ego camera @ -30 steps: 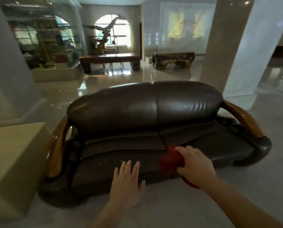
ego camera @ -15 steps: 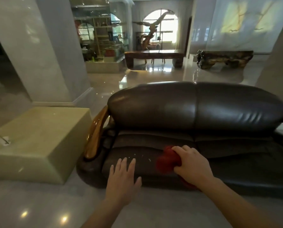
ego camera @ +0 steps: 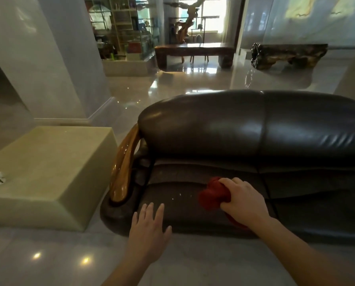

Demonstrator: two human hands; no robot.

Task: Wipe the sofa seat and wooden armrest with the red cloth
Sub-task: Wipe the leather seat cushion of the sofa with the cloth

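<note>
A dark brown leather sofa fills the middle and right, its seat (ego camera: 178, 205) dusty with a few pale crumbs near the left front. A glossy curved wooden armrest (ego camera: 123, 164) runs down the sofa's left end. My right hand (ego camera: 241, 200) is closed around a bunched red cloth (ego camera: 212, 196) and presses it on the left seat cushion. My left hand (ego camera: 149, 228) is flat with fingers apart at the seat's front edge, holding nothing.
A pale stone block (ego camera: 46, 172) stands on the floor just left of the armrest, with a small white scrap on top. A white pillar (ego camera: 48, 58) rises behind it. Wooden benches (ego camera: 195, 51) stand far across the shiny floor.
My view has swung left, so the sofa's left armrest and the stone block are now central. My right hand with the cloth has shifted slightly left and back on the seat.
</note>
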